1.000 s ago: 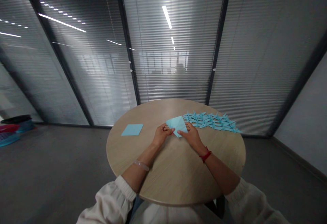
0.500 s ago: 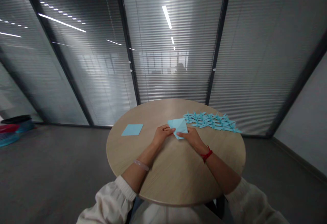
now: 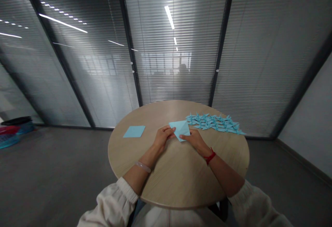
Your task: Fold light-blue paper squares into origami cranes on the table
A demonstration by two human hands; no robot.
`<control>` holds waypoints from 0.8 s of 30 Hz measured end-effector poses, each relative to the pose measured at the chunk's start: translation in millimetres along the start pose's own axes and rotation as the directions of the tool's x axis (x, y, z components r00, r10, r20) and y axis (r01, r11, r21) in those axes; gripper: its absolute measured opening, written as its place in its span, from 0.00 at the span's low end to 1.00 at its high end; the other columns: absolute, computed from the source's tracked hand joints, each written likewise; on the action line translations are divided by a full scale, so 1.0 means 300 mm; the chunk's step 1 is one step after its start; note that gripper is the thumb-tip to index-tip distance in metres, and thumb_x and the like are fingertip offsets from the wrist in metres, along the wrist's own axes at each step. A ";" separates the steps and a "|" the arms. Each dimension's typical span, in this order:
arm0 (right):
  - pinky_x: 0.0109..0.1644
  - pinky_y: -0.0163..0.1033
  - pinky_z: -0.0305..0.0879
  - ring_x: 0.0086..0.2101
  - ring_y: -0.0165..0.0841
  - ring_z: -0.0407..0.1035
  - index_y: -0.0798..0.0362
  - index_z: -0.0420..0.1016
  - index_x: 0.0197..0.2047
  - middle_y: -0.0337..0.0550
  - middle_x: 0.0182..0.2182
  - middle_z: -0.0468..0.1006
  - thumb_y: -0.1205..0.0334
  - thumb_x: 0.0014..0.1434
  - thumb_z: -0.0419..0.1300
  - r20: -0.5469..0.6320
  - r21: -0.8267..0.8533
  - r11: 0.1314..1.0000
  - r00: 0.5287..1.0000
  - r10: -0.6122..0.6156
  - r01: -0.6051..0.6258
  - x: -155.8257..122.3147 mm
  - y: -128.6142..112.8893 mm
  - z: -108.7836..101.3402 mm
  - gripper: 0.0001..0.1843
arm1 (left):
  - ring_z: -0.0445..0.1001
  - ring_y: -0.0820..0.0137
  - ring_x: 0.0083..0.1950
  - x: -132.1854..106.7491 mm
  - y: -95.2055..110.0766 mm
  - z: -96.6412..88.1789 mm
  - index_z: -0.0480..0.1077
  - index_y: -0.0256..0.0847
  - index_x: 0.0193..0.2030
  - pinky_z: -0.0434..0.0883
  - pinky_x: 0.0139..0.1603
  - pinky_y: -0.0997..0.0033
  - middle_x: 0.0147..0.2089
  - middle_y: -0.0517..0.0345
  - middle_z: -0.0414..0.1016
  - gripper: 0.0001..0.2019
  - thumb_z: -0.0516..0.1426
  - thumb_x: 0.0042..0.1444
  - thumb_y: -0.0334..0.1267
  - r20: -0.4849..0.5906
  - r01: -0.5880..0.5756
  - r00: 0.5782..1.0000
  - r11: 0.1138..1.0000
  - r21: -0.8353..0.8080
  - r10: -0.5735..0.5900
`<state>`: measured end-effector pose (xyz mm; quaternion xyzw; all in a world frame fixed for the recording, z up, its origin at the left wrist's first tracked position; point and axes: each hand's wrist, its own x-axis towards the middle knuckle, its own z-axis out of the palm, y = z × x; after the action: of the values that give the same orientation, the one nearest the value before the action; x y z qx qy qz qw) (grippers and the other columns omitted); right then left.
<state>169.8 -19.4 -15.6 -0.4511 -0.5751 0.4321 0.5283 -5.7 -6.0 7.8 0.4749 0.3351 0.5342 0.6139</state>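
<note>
Between my two hands is a light blue sheet of origami paper point(image 3: 181, 129), creased and held just above the table near its middle. My left hand point(image 3: 164, 135) pinches its left edge, the thumb on top and the fingers curled underneath. On the lower right edge, my right hand point(image 3: 195, 138) grips the paper with its thumb over the face; its other fingers are mostly hidden behind the sheet. Flat on the table to the left lies a blue stack or sheet of paper point(image 3: 134, 131). Several folded blue paper cranes point(image 3: 214, 122) sit in rows beyond my right hand.
The round wooden table point(image 3: 178, 178) stands close in front of me. Behind it rises a glass partition with blinds point(image 3: 173, 78). Bins or baskets point(image 3: 17, 130) are on the floor at far left, and a white wall point(image 3: 308, 123) is at right.
The paper has shifted very slightly left and tilted a little. My left thumb has slid left, toward the edge of the paper. My right hand has hardly moved.
</note>
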 end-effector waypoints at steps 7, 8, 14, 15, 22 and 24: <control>0.37 0.43 0.69 0.29 0.37 0.73 0.59 0.81 0.31 0.45 0.28 0.81 0.51 0.37 0.70 0.006 -0.024 1.000 1.000 -0.013 0.014 -0.006 -0.017 0.000 0.21 | 0.76 0.71 0.34 -0.010 0.013 0.010 0.76 0.32 0.31 0.74 0.43 0.70 0.35 0.51 0.79 0.17 0.71 0.36 0.41 -0.011 -0.016 1.000 1.000 -0.002 0.016; 0.37 0.42 0.68 0.29 0.37 0.73 0.59 0.81 0.31 0.45 0.28 0.81 0.50 0.38 0.70 -0.001 -0.027 1.000 1.000 -0.013 0.013 -0.006 -0.015 0.000 0.21 | 0.76 0.71 0.34 -0.012 0.014 0.011 0.76 0.32 0.31 0.74 0.43 0.69 0.35 0.52 0.79 0.17 0.71 0.36 0.40 -0.013 -0.014 1.000 1.000 -0.006 0.014; 0.34 0.41 0.68 0.27 0.36 0.72 0.59 0.82 0.31 0.45 0.26 0.81 0.48 0.39 0.70 -0.011 -0.037 0.999 1.000 -0.015 0.015 -0.007 -0.010 0.002 0.22 | 0.76 0.71 0.34 -0.014 0.012 0.012 0.75 0.32 0.31 0.74 0.43 0.69 0.36 0.51 0.79 0.16 0.71 0.37 0.40 -0.037 -0.012 0.999 0.999 -0.045 0.011; 0.34 0.42 0.68 0.27 0.37 0.73 0.58 0.82 0.32 0.45 0.27 0.81 0.48 0.39 0.70 -0.007 -0.035 0.999 1.000 -0.013 0.013 -0.008 -0.012 0.002 0.22 | 0.76 0.71 0.35 -0.013 0.012 0.011 0.75 0.32 0.32 0.74 0.43 0.70 0.36 0.51 0.79 0.16 0.70 0.38 0.40 -0.035 -0.018 0.999 0.998 -0.054 0.016; 0.35 0.42 0.69 0.28 0.38 0.73 0.58 0.82 0.30 0.45 0.28 0.82 0.51 0.39 0.70 -0.003 -0.046 0.999 1.000 -0.001 0.001 -0.009 -0.017 0.002 0.19 | 0.76 0.72 0.34 0.001 0.010 -0.001 0.76 0.32 0.33 0.74 0.41 0.73 0.35 0.52 0.79 0.16 0.70 0.39 0.40 -0.071 -0.041 0.997 0.996 -0.081 0.035; 0.35 0.42 0.68 0.28 0.38 0.73 0.58 0.82 0.29 0.46 0.28 0.82 0.51 0.38 0.70 0.000 -0.063 0.998 1.000 0.001 -0.001 -0.005 -0.011 0.001 0.19 | 0.76 0.72 0.33 0.005 0.009 -0.005 0.76 0.32 0.33 0.74 0.41 0.73 0.34 0.52 0.79 0.16 0.70 0.40 0.41 -0.087 -0.058 0.995 0.995 -0.077 0.051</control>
<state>169.3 -21.5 -12.6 -0.4679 -0.5882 0.4138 0.5137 -7.6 -4.2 10.0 0.4358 0.3264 0.5835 0.6026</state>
